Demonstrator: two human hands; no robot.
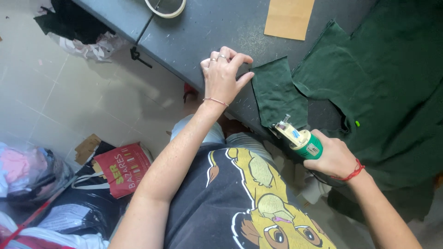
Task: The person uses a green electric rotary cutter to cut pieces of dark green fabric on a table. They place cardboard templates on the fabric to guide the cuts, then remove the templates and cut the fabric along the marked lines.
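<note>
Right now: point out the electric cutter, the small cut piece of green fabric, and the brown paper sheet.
electric cutter [302, 142]: head view, on its green and cream body.
small green fabric piece [278, 92]: head view, middle of the cloth.
brown paper sheet [289, 17]: head view, centre of the sheet.

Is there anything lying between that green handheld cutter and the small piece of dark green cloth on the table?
Nothing visible: the green handheld cutter in the right hand meets the small dark green cloth piece at its near edge. The left hand rests beside it.
</note>
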